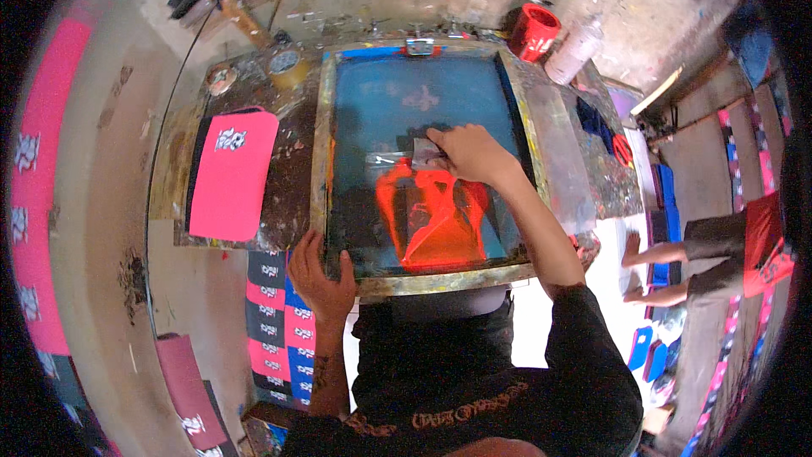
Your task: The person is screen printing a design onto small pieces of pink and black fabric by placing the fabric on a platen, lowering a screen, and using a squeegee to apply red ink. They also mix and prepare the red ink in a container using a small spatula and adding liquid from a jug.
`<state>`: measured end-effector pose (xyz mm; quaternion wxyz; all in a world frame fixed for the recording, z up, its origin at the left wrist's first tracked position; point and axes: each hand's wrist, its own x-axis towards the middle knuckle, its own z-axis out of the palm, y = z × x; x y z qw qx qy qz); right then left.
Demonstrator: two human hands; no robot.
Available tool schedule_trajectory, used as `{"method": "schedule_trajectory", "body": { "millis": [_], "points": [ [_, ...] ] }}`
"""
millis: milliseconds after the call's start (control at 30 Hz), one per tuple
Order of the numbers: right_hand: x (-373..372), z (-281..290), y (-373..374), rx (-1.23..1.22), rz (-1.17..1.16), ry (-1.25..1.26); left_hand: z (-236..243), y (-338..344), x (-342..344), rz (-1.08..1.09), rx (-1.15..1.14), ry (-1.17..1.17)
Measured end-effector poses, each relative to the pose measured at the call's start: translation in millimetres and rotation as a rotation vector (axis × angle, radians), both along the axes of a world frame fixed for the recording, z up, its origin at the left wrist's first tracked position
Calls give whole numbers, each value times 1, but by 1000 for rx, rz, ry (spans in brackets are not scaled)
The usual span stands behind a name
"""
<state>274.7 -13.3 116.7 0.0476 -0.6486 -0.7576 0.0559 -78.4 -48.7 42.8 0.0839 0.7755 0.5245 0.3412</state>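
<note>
A screen printing frame (324, 178) with a wooden border and blue mesh lies on the worktable in front of me. Thick orange-red ink (452, 241) is spread over the near half of the mesh. My right hand (474, 152) grips a small flat scraper (425, 151) against the mesh, just beyond the ink. At the frame's near left corner is my left hand (323, 279), fingers apart; I cannot tell how firmly it touches the wood. Left of the frame lies a pink printed fabric piece (233, 178) with a dark layer beneath it.
A metal hinge clamp (419, 47) sits at the frame's far edge. Tape (288, 66) stands at the back left; a red container (534, 32) and a whitish bottle (575, 51) stand at the back right. Another person's legs (668, 269) show at right. Printed pieces (269, 313) lie below left.
</note>
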Motion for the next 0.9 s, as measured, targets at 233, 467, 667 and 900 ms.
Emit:
{"method": "schedule_trajectory", "body": {
  "millis": [233, 467, 667, 900],
  "points": [
    [-48, -14, -74, -67, -511, 43, -10, 1, -1, 0, 12, 28],
    [-84, -7, -109, -149, -655, 179, -7, 0, -2, -12, 50, 10],
    [-39, 6, -33, -22, -415, 76, 7, -3, -2, -6, -20, -8],
    [-36, -8, 17, -41, 69, 85, 3, 0, -1, 4, -48, -31]
  ]
}}
